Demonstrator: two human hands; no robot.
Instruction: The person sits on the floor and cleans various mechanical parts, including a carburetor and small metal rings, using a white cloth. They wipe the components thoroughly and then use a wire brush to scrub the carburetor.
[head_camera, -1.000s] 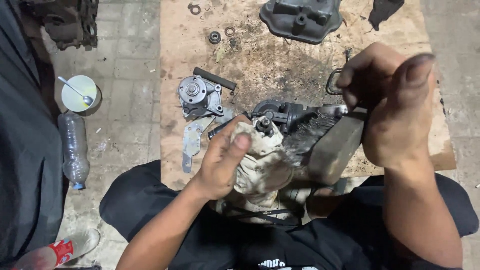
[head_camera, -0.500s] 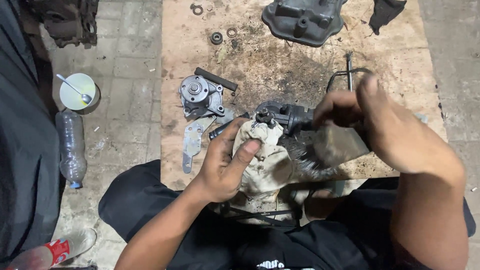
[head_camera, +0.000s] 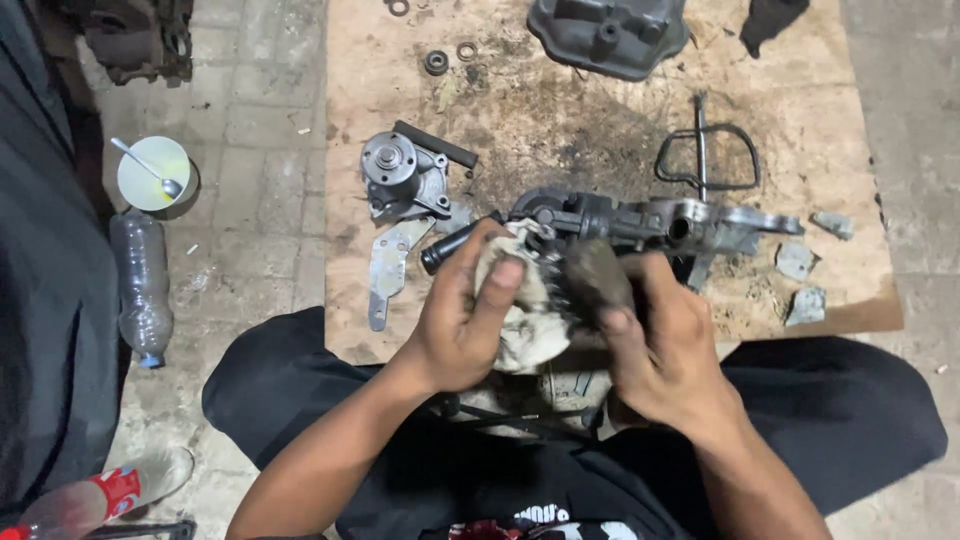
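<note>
Left hand (head_camera: 462, 325) closed in a grip on a dirty cream cloth rag (head_camera: 520, 320), thumb pressed flat on top. Right hand (head_camera: 655, 345) clamped around a greasy dark brush (head_camera: 592, 285), bristles against the rag. Just beyond both, touching the rag, a long grey metal engine part with dark fittings (head_camera: 640, 222), lying over the near edge of a stained brown cardboard sheet (head_camera: 560, 120) on the floor. Left of it, a round silver pump housing (head_camera: 400, 180) and flat metal bracket (head_camera: 385, 270). Farther off on grey paving, a clear plastic bottle (head_camera: 140, 285).
</note>
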